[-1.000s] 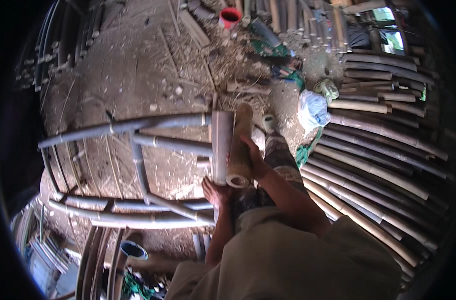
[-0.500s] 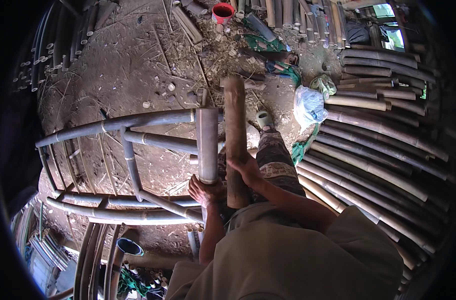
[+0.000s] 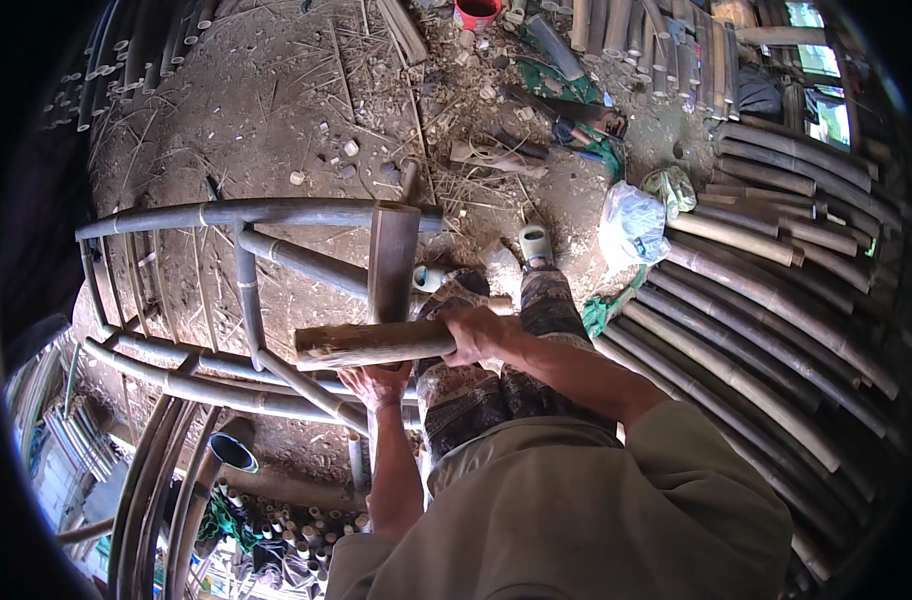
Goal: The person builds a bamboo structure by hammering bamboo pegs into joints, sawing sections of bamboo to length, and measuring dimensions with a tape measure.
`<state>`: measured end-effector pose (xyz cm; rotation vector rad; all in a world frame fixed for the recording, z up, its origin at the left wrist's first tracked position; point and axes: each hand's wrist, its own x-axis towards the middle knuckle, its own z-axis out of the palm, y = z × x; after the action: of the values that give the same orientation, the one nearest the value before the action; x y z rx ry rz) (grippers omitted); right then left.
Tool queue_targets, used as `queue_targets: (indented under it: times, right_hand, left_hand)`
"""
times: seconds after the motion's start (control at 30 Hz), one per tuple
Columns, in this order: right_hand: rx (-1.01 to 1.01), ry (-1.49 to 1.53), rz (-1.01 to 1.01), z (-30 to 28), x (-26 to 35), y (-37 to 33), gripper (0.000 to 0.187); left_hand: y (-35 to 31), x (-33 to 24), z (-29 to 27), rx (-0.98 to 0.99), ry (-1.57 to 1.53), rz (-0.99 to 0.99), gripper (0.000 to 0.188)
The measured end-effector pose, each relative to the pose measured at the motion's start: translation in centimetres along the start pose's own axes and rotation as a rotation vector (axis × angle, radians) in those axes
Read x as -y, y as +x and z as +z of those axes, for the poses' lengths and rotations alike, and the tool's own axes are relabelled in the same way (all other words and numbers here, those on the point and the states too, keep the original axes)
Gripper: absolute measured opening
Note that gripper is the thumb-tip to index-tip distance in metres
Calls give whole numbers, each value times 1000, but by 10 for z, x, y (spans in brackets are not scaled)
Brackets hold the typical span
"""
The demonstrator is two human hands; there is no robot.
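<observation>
My right hand is wrapped around a thick brown wooden club, held level and pointing left. The club crosses over the lower end of a dark, wide bamboo piece, which points away from me. Below the club, my left hand grips the near end of that bamboo piece; its fingers are partly hidden by the club. Under and left of both lies a curved bamboo frame with cross rails, its right end near my knees.
Many long bamboo poles are stacked on the right. A clear plastic bag lies by them. Ahead, the dirt floor is littered with shavings, and a red bucket stands at the far edge. Bent bamboo strips stand at lower left.
The club has swung down from upright to level, now pointing left across the bamboo piece. My left hand and the bamboo piece have shifted slightly left.
</observation>
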<state>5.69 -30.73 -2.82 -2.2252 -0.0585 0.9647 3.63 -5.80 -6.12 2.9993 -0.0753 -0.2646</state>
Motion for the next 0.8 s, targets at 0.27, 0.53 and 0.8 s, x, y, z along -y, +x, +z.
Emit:
queue_targets:
  times: [0.27,0.53,0.8]
  right_hand:
    - [-31,40,-84,-37,-15,-12,58]
    - [-528,1618,515,-76,-105,-130,44]
    - [-376,1591,1157,-106,-237,-165,58]
  left_hand:
    - [-1,1,-11,126,46,-78,112]
    - [73,-86,-42,7,-203,-91,108]
    - [195,-165,-31,43,-245,-247,83]
